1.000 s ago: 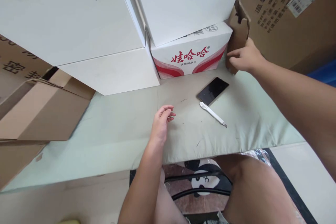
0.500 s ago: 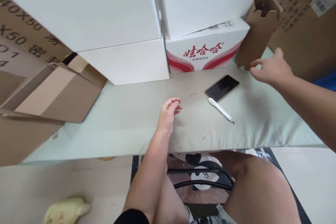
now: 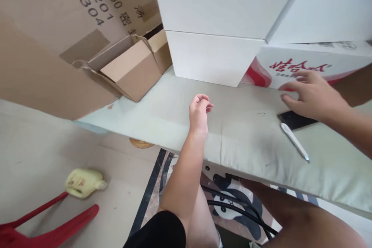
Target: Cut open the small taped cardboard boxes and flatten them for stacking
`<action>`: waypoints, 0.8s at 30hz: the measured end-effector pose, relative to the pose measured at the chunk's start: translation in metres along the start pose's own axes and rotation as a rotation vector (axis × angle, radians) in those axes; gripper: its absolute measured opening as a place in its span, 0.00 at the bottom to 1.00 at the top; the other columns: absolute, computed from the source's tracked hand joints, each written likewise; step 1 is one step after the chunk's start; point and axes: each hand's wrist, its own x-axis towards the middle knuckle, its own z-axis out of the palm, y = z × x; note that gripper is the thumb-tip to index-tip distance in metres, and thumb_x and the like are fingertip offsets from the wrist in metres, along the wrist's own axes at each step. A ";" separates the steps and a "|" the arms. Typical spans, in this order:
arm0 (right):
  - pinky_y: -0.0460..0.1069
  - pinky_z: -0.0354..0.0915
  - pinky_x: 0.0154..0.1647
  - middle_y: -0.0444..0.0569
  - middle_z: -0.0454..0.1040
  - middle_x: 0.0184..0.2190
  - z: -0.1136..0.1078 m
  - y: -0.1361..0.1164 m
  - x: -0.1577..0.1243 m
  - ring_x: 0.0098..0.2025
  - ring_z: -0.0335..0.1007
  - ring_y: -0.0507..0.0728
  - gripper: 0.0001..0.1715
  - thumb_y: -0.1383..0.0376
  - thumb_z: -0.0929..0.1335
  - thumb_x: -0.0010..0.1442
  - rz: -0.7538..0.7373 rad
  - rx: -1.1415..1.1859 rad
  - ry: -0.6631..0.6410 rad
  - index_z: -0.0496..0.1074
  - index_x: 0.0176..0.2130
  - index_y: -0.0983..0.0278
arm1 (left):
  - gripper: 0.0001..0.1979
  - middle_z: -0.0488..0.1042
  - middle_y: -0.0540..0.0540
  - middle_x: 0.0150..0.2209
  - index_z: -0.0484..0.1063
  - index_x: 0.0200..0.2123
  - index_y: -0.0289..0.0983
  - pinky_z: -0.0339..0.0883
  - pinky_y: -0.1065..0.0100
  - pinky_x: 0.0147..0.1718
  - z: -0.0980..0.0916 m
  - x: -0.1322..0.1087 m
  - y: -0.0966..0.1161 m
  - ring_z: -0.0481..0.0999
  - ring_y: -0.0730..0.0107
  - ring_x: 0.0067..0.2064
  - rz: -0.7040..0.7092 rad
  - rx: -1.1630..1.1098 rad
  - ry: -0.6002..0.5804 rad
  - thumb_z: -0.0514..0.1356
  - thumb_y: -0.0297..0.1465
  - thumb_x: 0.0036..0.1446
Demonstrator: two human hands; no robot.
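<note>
My left hand (image 3: pixel 199 111) hovers over the pale green cloth of the table (image 3: pixel 232 120). Its fingers are loosely curled in with the thumb against them, and nothing shows in them. Further right, my right hand (image 3: pixel 316 95) reaches in with fingers apart, holding nothing. It hides part of a black phone (image 3: pixel 296 119) lying flat below it, and part of the red lettering on a white carton (image 3: pixel 290 52) behind. A white utility knife (image 3: pixel 295 142) lies beside the phone, its short blade tip toward the table's front edge.
White boxes (image 3: pixel 213 54) are stacked at the back. On the left stand an open brown carton (image 3: pixel 139 69) and a large printed cardboard box (image 3: pixel 43 46). A yellow bottle (image 3: pixel 84 182) and a red object (image 3: pixel 58 226) are at floor level, lower left.
The view has swung left, bringing the red object into sight. My right hand has moved left from the tall cardboard piece to above the phone, its fingers spreading. My left hand stays loosely curled.
</note>
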 end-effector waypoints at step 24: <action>0.64 0.56 0.70 0.56 0.74 0.58 0.098 -0.489 0.049 0.65 0.66 0.66 0.23 0.59 0.66 0.64 -0.971 0.075 -0.146 0.69 0.57 0.65 | 0.05 0.58 0.53 0.24 0.60 0.23 0.37 0.55 0.72 0.27 -0.111 0.029 0.053 0.60 0.78 0.24 0.134 -0.529 0.458 0.54 0.26 0.49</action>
